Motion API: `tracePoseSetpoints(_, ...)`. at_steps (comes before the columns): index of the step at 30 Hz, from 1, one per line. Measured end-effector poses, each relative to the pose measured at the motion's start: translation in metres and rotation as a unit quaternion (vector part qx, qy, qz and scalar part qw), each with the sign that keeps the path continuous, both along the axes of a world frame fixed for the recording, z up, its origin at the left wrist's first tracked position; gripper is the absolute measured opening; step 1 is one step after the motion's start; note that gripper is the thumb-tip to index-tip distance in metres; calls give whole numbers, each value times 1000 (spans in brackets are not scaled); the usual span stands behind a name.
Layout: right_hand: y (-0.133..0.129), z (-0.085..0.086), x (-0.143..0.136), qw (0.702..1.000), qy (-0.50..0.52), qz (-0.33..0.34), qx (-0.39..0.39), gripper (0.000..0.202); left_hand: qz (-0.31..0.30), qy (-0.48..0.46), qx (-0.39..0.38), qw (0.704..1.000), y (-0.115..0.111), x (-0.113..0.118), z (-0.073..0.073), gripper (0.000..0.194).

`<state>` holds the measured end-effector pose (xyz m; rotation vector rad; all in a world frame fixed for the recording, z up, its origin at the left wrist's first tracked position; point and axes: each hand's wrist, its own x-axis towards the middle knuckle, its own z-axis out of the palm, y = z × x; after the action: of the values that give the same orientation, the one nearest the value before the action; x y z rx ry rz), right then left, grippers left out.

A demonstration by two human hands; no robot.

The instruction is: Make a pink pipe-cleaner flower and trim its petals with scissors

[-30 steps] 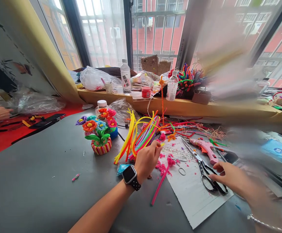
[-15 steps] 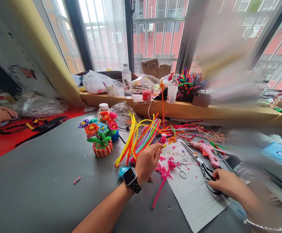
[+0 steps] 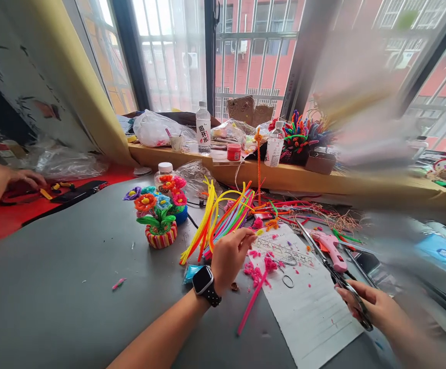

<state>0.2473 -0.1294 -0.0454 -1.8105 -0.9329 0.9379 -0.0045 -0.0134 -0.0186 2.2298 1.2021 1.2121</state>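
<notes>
My left hand (image 3: 231,254), with a black watch on its wrist, is closed in a pinch above the paper's left edge. A small yellow fuzzy piece (image 3: 259,232) shows at its fingertips. My right hand (image 3: 369,302) grips a pair of long scissors (image 3: 323,259) by the dark handles, blades pointing up and left over the paper sheet (image 3: 315,318). Pink fuzzy scraps (image 3: 254,274) and a pink pipe cleaner (image 3: 251,310) lie below my left hand. Just beyond it is a bundle of coloured pipe cleaners (image 3: 226,218). Small ring-handled scissors (image 3: 287,280) lie on the paper.
A pink glue gun (image 3: 330,248) lies beyond the scissors, near a phone (image 3: 363,264). Pipe-cleaner flowers in a striped pot (image 3: 161,237) stand left of the bundle. Bottles, including a water bottle (image 3: 203,130), line the sill. Another person's hand (image 3: 19,179) is at far left.
My right hand has lifted the scissors off the paper and tilted them. My left hand keeps its pinch, almost in place. The other person's hand has moved right.
</notes>
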Motion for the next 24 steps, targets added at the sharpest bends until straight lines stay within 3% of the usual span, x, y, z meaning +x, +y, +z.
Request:
tracePoseSetpoints(2, -1, 0, -9, 996, 72, 11, 42, 30, 13, 2, 23, 1000, -1, 0, 1, 19)
tracePoseSetpoints(6, 8, 2, -35, 963, 216, 93, 130, 28, 30, -5, 98, 995, -4, 3, 10, 17)
tracePoseSetpoints(10, 13, 4, -53, 943, 260, 147, 144, 33, 26, 39, 148, 988, -3, 8, 27, 20)
tracePoseSetpoints(14, 8, 5, -58, 942, 241, 178, 152, 45, 5, 36, 178, 983, 7, 15, 36, 20)
tracePoseSetpoints(18, 3, 3, -60, 945, 201, 209, 149, 57, 14, -27, 182, 983, 16, 16, 29, 16)
tracePoseSetpoints(24, -3, -6, -55, 946, 212, 222, 105, 73, 68, -32, 160, 984, 11, 4, 18, 10)
